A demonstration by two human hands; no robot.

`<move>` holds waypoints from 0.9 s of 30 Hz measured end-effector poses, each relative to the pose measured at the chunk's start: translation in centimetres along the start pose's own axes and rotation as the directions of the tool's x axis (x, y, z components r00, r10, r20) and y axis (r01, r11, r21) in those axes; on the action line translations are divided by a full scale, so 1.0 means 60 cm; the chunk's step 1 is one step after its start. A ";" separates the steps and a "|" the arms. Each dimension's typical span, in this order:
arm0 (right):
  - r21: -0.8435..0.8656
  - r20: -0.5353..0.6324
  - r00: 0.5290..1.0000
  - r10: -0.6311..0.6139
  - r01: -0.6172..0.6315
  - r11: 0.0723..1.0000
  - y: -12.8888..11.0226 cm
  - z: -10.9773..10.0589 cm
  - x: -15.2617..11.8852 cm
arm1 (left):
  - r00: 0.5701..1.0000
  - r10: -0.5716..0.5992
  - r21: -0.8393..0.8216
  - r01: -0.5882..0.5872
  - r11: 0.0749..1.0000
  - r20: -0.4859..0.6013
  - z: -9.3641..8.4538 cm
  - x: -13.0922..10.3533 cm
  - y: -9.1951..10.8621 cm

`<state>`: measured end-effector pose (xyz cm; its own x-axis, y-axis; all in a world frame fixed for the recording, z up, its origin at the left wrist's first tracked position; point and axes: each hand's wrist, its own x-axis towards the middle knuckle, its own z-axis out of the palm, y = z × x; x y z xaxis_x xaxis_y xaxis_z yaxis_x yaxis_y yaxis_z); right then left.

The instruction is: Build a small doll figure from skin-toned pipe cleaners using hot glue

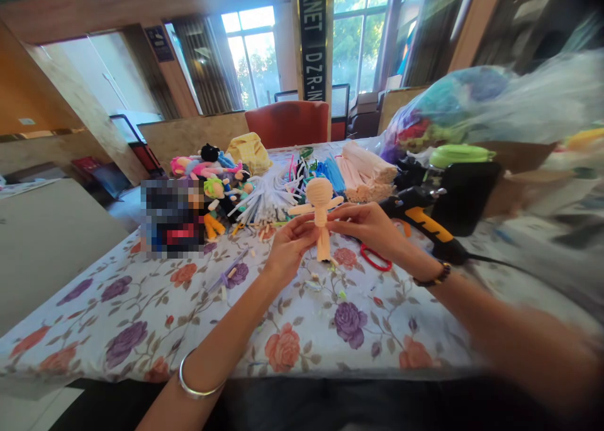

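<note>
Between my two hands a small peach doll [319, 195] stands upright above the table, with a round wrapped head, outstretched arms and straight legs. It looks made of fuzzy pipe cleaners. The fingers of my left hand [295, 239] pinch its waist from the left. From the other side my right hand [365, 226] grips it at the body with thumb and fingertips. Red-handled scissors [376, 258] lie on the cloth under my right hand. Beside my right wrist is a black and yellow glue gun [419, 220] with a cord.
Finished dolls [217, 185] are piled at the back left. White pipe cleaners [271, 198] and peach bundles [368, 170] lie behind the doll. Large plastic bags [453, 104] and a green-lidded jar [460, 156] stand at right. Small scraps dot the floral tablecloth [202, 324]. A red chair [287, 124] stands opposite.
</note>
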<state>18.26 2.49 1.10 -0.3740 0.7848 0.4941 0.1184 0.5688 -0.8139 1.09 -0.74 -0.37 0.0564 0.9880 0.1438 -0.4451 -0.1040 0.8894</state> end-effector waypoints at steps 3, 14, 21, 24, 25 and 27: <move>0.023 -0.011 1.000 0.013 -0.013 1.000 0.000 0.002 0.000 | 0.999 0.018 0.040 -0.017 0.999 -0.045 0.001 0.001 -0.003; -0.091 -0.100 0.989 -0.112 0.103 0.990 -0.009 0.018 -0.007 | 0.991 0.105 0.081 -0.099 0.992 -0.079 0.005 -0.001 -0.001; -0.020 -0.051 0.996 -0.075 0.074 0.997 -0.011 0.021 -0.007 | 0.991 0.107 0.061 -0.103 0.993 -0.074 0.005 -0.002 0.000; 0.068 -0.015 0.999 -0.044 0.045 0.997 -0.009 0.019 -0.006 | 0.996 0.080 0.016 -0.079 0.997 -0.044 0.005 -0.002 0.001; 0.087 -0.006 0.999 -0.040 0.040 0.995 -0.009 0.019 -0.006 | 0.997 0.068 0.000 -0.068 0.998 -0.035 0.004 -0.002 0.002; 0.108 0.012 0.999 -0.037 0.036 0.994 -0.008 0.017 -0.005 | 0.999 0.039 -0.027 -0.040 0.999 -0.014 0.002 -0.001 0.002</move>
<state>17.39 1.70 1.04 -0.3893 0.7602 0.5202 0.0052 0.5665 -0.8240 1.16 -0.81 -0.22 0.0259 0.9847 0.1726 -0.4713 -0.1402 0.8708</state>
